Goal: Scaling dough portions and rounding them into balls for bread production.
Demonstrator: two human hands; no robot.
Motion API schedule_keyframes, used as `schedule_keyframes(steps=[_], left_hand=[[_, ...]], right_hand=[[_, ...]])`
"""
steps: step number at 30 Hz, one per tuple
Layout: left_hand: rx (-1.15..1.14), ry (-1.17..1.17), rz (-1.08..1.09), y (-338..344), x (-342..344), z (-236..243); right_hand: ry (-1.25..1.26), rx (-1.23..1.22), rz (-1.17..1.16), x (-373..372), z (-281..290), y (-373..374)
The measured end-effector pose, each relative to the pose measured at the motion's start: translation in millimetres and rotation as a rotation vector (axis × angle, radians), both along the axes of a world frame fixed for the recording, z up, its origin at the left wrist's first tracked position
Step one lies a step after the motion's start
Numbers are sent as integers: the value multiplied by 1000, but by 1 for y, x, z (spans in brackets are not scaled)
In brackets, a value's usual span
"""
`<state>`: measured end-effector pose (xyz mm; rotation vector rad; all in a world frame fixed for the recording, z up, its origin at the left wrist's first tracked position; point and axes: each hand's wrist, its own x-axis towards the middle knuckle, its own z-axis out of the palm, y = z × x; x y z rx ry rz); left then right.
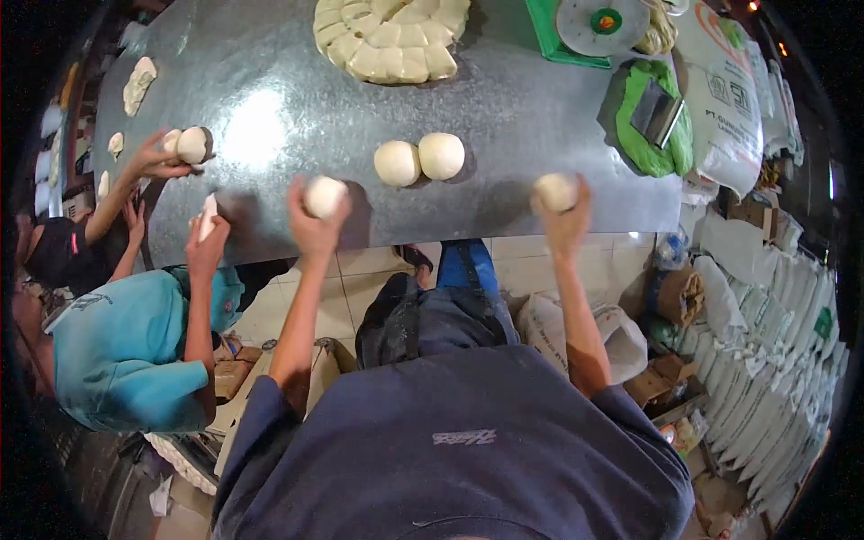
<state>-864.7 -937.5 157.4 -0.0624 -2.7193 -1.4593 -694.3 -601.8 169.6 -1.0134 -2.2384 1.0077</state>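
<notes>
My left hand [313, 227] is curled round a smooth, pale dough ball [325, 195] at the near side of the metal table [504, 117]. Farther right, my right hand [569, 220] grips another dough ball [553, 191]; both hand and ball are a little smeared by motion. Between my hands and slightly farther off, two round dough balls [397, 163] rest touching each other on the metal. Beyond them lies a flat, round slab of dough [389, 40] scored into many pieces.
A co-worker in a turquoise shirt [135, 346] holds a white piece [208, 218] at my left; another person's hand [160, 160] is by dough balls [191, 144]. Back right are a green scale [576, 59], a green bag [634, 126] under a metal scraper [661, 120], and sacks [720, 108].
</notes>
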Motion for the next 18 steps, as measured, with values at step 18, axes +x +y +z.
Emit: schedule_keyframes(steps=[18], left_hand=[[-134, 192, -326, -6, 28, -30]], right_hand=[[149, 69, 460, 21, -46, 4]])
